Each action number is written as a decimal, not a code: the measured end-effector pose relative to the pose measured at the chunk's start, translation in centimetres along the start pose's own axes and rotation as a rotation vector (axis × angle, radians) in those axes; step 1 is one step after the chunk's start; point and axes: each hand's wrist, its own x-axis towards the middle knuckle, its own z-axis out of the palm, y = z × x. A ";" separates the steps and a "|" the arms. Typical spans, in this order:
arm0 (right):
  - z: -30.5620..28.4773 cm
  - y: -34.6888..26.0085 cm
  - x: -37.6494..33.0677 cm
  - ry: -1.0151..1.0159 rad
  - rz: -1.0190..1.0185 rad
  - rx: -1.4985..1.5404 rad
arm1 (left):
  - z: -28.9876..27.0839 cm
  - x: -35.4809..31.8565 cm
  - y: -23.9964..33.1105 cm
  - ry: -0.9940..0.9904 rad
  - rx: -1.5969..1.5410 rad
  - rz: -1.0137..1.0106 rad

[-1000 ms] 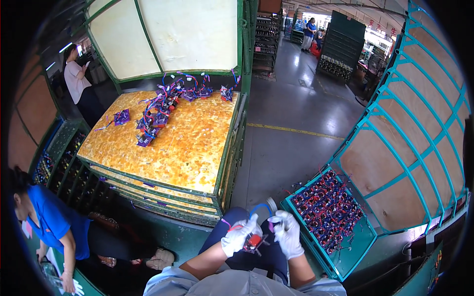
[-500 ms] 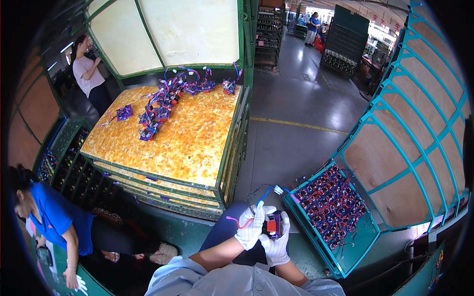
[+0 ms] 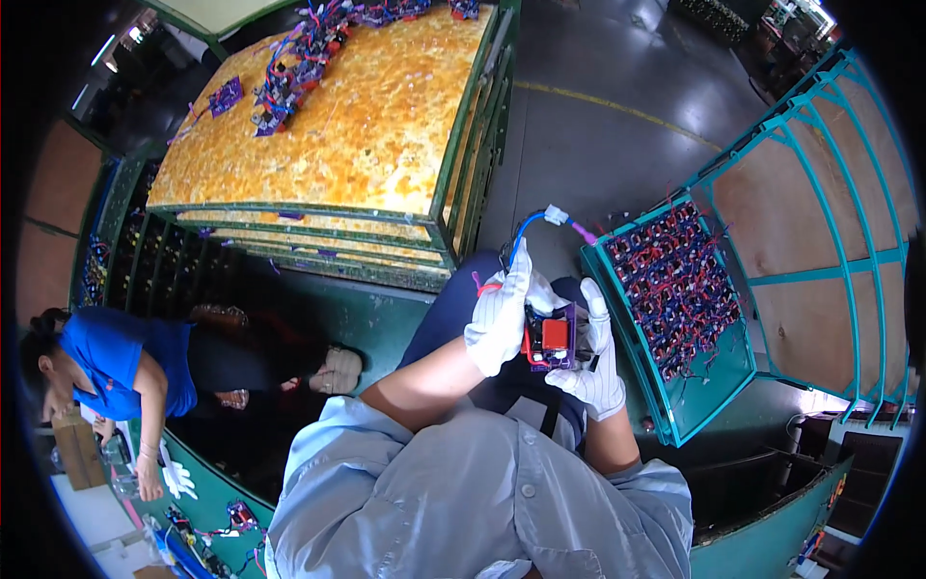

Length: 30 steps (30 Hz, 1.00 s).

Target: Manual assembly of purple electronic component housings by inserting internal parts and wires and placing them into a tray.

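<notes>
In front of my lap is a purple circuit board [image 3: 536, 363] with a red block-shaped part [image 3: 555, 335] on its face. My left hand [image 3: 499, 323], in a white glove, is closed round the board's left side and its wires. A blue wire [image 3: 526, 229] with a white connector [image 3: 555, 215] rises above that hand, and a pink wire end pokes out beside it. My right hand [image 3: 603, 372], also gloved, grips the board's right edge, thumb at the lower corner and fingers curled up alongside. The board's back is hidden.
At right stands a teal tray [image 3: 666, 417] packed with similar boards, beside a teal frame with wooden panels [image 3: 801, 318]. A green rack's orange-mottled shelf [image 3: 376, 116] at upper left carries more boards. A co-worker in blue [image 3: 125, 362] sits at left by a green bench [image 3: 227, 507].
My view has tipped downward, so the rack and tray sit higher in the picture. The board is turned with its red part facing up, and my right hand has shifted along its right edge.
</notes>
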 end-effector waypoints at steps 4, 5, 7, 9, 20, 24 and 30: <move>-0.2 0.6 -0.6 0.067 -0.033 -0.070 | 0.2 -0.5 1.0 0.039 0.113 0.237; -0.3 1.2 -0.7 0.112 -0.005 0.057 | 0.5 0.2 2.1 0.132 -0.403 -0.223; -2.2 3.4 -2.0 0.258 0.180 0.476 | -0.6 0.5 -0.5 0.343 0.311 0.388; -3.6 5.5 -3.0 0.181 0.233 0.646 | -0.6 -0.5 3.5 -0.067 -0.482 0.190; -3.5 6.0 -2.3 0.418 0.365 0.407 | -2.3 -0.3 4.0 -0.200 0.828 0.826; -3.5 6.2 -2.4 0.465 0.319 0.433 | -2.1 -0.3 3.7 -0.146 0.688 0.918; -4.0 6.9 -2.7 0.360 0.323 0.595 | -1.6 -0.4 4.1 -0.149 0.539 0.914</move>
